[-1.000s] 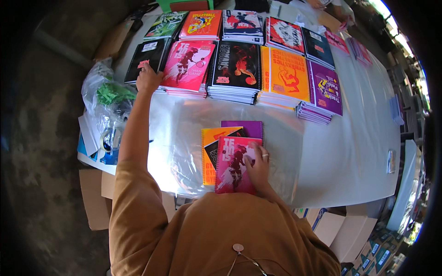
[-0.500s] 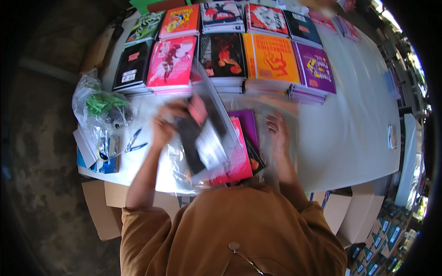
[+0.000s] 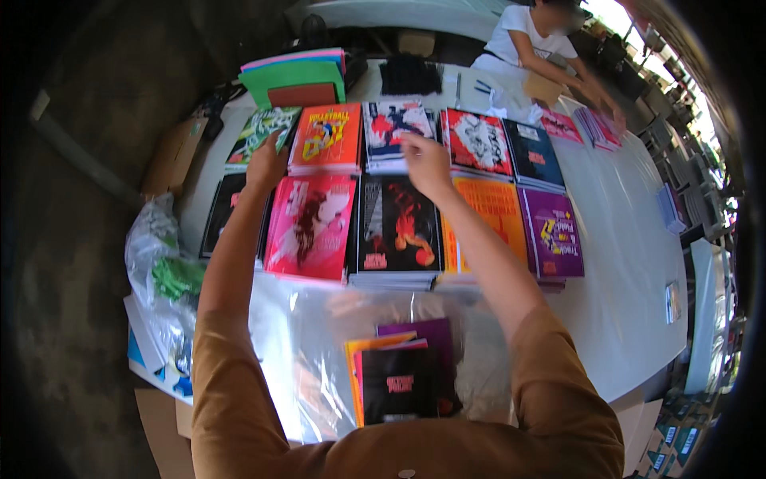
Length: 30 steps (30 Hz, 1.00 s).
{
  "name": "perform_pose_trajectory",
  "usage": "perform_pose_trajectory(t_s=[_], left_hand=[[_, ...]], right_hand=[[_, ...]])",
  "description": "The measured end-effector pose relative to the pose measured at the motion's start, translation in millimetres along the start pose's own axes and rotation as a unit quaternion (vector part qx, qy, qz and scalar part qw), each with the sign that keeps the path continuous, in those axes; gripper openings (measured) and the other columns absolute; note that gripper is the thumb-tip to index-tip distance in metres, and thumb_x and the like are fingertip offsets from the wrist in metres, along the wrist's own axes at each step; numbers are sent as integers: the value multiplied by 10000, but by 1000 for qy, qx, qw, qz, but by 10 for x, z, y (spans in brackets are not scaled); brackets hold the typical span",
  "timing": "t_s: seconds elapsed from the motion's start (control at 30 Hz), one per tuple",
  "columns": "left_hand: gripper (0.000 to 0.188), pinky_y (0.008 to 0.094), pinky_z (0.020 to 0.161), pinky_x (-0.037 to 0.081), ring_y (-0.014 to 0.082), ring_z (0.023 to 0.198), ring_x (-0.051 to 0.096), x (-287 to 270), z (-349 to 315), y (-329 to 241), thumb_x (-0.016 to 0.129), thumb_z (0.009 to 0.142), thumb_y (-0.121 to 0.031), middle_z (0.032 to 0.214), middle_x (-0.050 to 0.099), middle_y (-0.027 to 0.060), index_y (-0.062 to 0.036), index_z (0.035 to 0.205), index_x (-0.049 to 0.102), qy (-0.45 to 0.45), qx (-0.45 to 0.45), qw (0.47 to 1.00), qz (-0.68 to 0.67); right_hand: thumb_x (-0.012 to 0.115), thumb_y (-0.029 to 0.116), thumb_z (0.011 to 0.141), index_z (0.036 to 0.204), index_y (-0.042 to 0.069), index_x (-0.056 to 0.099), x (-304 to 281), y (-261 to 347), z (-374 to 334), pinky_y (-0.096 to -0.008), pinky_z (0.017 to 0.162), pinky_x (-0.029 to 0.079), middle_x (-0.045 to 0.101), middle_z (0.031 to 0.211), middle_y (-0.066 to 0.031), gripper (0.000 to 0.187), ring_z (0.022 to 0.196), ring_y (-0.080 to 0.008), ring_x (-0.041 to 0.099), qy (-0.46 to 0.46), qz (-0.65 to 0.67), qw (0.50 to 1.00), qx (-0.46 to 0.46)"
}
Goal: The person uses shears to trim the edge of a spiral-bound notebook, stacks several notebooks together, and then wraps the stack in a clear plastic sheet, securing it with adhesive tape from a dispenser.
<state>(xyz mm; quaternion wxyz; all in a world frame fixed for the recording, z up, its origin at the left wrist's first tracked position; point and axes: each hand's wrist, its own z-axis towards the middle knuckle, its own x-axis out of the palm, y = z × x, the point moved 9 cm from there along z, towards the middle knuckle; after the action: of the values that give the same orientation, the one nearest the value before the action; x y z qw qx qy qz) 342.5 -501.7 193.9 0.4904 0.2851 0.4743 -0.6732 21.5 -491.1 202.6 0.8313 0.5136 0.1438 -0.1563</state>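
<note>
Both my hands are now farther out, over the back row of notebooks, and the black notebook (image 3: 411,383) that was blurred in my left hand a moment ago lies on top of the small pile near my body. My left hand (image 3: 267,165) is at the lower right part of the green notebook (image 3: 259,132) at the row's left end, its fingers partly curled; I cannot tell whether they have hold of it. My right hand (image 3: 428,166) is over the white notebook with a red and dark figure (image 3: 392,120), fingers bent and half closed, and whether they pinch its cover I cannot tell either. Between my hands sits the orange notebook stack (image 3: 327,132); to the right of my right hand are a red notebook (image 3: 477,144) and a dark teal one (image 3: 536,156). Under my forearms runs the front row, with a pink notebook (image 3: 311,227) and a black one with a red figure (image 3: 399,219) between them. In the small pile, pink, orange and purple edges show from under the black cover, on clear plastic (image 3: 311,335) spread on the table (image 3: 622,263). Off to my left is a clear bag (image 3: 152,231) with green material in it; across the table, a person in a white top (image 3: 515,36) reaches toward some pink notebooks (image 3: 594,128)
</note>
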Motion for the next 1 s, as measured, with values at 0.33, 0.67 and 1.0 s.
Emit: perform_pose_trajectory(t_s=[0.33,0.67,1.0], left_hand=[[633,513,720,495,429,855,618,483,621,158,442,852,-142,1009,606,255,-339,1412,222,128,-22,961,245],[916,529,921,384,304,1287,303,598,409,-229,581,637,-755,1397,291,141,-110,1282,496,187,-302,904,238],[1063,498,920,365,305,1247,318,520,223,-91,637,516,-794,1335,318,148,-74,1282,476,172,-351,887,244]], right_hand=[[608,119,747,1030,-16,635,764,-608,729,-451,893,460,588,1124,-232,314,1075,-394,552,220,-277,922,159],[723,461,681,1283,-34,448,702,-648,437,-541,1049,237,260,1432,-257,826,1318,-455,227,165,-335,900,224],[526,36,767,1079,-60,525,-654,-653,-107,-572,940,418,583,1075,-175,326,1079,-329,550,32,610,776,157]])
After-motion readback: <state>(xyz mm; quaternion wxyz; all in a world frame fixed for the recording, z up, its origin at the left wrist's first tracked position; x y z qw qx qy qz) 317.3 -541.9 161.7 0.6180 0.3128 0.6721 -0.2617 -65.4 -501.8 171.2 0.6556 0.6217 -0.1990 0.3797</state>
